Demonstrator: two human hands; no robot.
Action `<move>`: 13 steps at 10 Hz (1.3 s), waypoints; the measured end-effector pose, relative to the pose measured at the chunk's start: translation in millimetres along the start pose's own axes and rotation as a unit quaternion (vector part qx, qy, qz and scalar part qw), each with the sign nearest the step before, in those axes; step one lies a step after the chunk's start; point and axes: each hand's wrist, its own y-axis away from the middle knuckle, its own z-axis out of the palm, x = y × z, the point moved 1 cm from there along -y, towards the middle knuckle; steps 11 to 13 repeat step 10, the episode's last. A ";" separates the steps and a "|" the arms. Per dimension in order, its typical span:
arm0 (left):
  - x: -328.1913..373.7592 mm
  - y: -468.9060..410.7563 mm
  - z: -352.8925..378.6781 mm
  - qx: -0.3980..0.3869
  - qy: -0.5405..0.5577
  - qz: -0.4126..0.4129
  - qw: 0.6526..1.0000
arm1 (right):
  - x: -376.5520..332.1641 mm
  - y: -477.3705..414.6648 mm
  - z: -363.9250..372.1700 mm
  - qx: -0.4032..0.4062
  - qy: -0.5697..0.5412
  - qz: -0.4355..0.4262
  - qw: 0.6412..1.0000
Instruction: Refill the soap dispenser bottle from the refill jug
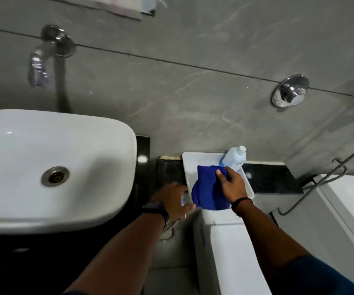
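Note:
A pale-blue refill jug with a white cap stands at the back right corner of a white tray. A blue cloth lies in the tray in front of it. My right hand grips the cloth's right side, thumb on top, just in front of the jug. My left hand is at the tray's left edge, fingers curled round a small clear bottle that is blurred and mostly hidden by the hand.
A white basin with a metal drain fills the left, a wall tap above it. A chrome wall knob is at the right. The black counter runs right of the tray, with a white toilet cistern below.

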 end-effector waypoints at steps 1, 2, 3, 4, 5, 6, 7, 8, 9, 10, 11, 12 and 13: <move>-9.3 -76.5 22.3 -0.011 -0.011 -0.045 0.999 | 20.3 -93.8 0.8 -0.007 -0.018 -0.014 1.000; -17.6 -113.3 36.7 -0.015 -0.033 -0.060 0.998 | 36.6 -135.7 11.1 -0.017 -0.002 -0.050 0.999; -29.3 -145.2 58.2 -0.025 -0.093 -0.065 0.993 | 84.6 -155.0 32.4 -0.057 0.055 -0.077 0.994; -38.5 -153.3 72.9 -0.055 -0.139 -0.053 0.987 | 123.9 -148.9 43.5 -0.141 0.108 -0.064 0.982; -47.8 -156.4 89.4 -0.121 -0.186 -0.013 0.975 | 173.6 -133.7 47.1 -0.289 0.233 -0.101 0.923; -48.7 -155.5 94.4 -0.160 -0.200 -0.007 0.967 | 187.6 -127.9 40.6 -0.336 0.286 -0.121 0.889; -46.6 -153.6 93.7 -0.171 -0.200 0.000 0.965 | 185.7 -122.6 33.9 -0.360 0.344 -0.136 0.856; -42.9 -148.5 88.5 -0.160 -0.215 0.009 0.963 | 174.5 -117.1 36.4 -0.344 0.378 -0.164 0.844; -31.3 -145.5 63.5 -0.123 -0.213 0.024 0.969 | 148.0 -112.7 43.0 -0.270 0.387 -0.195 0.860; -19.7 -138.6 37.5 -0.088 -0.206 0.042 0.974 | 112.7 -107.0 43.6 -0.219 0.338 -0.179 0.898; -19.7 -138.6 37.5 -0.088 -0.206 0.042 0.974 | 112.7 -107.0 43.6 -0.219 0.338 -0.179 0.898; -19.7 -138.6 37.5 -0.088 -0.206 0.042 0.974 | 112.7 -107.0 43.6 -0.219 0.338 -0.179 0.898; -19.7 -138.6 37.5 -0.088 -0.206 0.042 0.974 | 112.7 -107.0 43.6 -0.219 0.338 -0.179 0.898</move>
